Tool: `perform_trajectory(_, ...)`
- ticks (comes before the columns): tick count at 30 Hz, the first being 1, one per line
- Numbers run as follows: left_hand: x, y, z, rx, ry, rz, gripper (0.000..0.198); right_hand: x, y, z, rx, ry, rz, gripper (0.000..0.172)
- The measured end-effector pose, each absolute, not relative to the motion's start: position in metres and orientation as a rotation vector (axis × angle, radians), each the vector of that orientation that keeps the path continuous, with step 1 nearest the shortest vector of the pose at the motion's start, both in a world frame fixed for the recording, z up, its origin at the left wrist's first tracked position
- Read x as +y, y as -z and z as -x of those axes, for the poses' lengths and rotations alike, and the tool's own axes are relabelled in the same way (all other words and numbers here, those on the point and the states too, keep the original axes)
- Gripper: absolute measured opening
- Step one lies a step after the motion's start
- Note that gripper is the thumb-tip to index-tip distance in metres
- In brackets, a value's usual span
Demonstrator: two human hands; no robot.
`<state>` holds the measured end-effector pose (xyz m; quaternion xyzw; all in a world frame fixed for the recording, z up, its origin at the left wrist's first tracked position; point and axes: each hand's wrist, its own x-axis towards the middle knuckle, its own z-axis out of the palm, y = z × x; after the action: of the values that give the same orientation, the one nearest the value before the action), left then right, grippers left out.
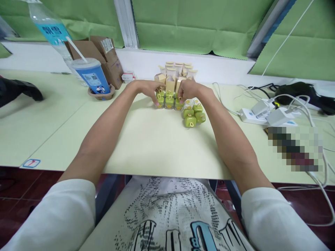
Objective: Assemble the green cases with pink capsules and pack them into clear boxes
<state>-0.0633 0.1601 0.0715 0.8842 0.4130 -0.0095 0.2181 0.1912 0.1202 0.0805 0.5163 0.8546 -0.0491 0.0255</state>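
Note:
Small clear jars with green caps stand in close rows near the back of the table, each cap with a little yellow loop. My left hand grips the jar at the left end, its thumb on the near side and its fingers reaching behind. At the right end, my right hand has its bent fingers closed on another green-capped jar. Jars with white and yellow tops sit beside my right hand, partly hidden by it. Several loose green caps lie in front of them.
Small open cardboard boxes stand behind the jars. To the left are a blue drink cup, a water bottle and a brown carton. A power strip with chargers and cables lies at the right.

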Motion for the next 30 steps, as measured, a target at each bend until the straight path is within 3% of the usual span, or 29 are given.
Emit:
perform_trajectory(14,0.150,-0.078,0.061,1.186,0.088,-2.502,0.149,0.106,-0.093,-0.184,2.600,0.123,-1.551,0.047)
perform_trajectory(19,0.150,-0.078,0.061,1.201,0.089,-2.472,0.150,0.102,-0.101,-0.187,2.599,0.169,-1.561,0.059)
perform_trajectory(25,0.149,-0.082,0.060,1.144,0.107,-2.487,0.150,0.077,-0.127,-0.193,2.498,0.278,-1.621,0.016)
perform_trajectory(30,0.148,-0.083,0.061,1.144,0.102,-2.460,0.144,0.075,-0.121,-0.193,2.205,0.458,-1.618,0.030)
